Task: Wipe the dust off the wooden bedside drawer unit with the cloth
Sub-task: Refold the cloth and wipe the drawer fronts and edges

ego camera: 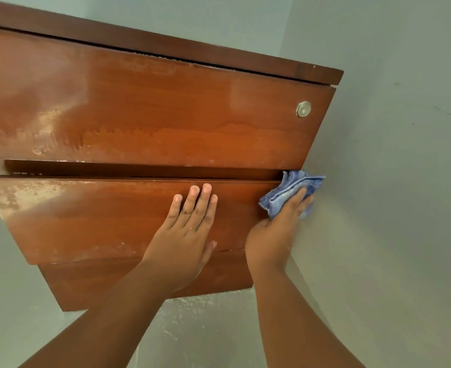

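Looking closely at a wooden bedside drawer unit (166, 123), filling the frame from nine o'clock round to two o'clock and standing beside a pale wall (404, 155) at three o'clock. Showing three fronts stacked: the top drawer (139, 102) with a round metal lock (303, 109) at two o'clock, the middle drawer (99, 216) seeming to stand out a little, and the bottom drawer (86, 282) near seven o'clock. Showing pale dusty smears around nine o'clock on the top and middle fronts.

Laying the left hand (187, 235) flat on the middle drawer front just below centre, fingers straight and together, gripping nothing.

Holding a bunched blue cloth (290, 192) in the right hand (274, 232) at about four o'clock from centre, fingers curving over the folds, thumb hidden. Pressing that cloth against the right end of the middle drawer, just under the top drawer's lower corner, in the narrow space next to the wall.

Probably wiping the drawer's right edge, leaving the dustier nine o'clock area to do.

Risking, by judgement only:
- pinching the cloth or the right fingers, if the left palm's pressure slides the drawer inward;
- snagging the cloth in the gap below the top drawer;
- scraping knuckles along the wall in so tight a space;
- smearing dust rather than lifting it, with the cloth wadded so small.
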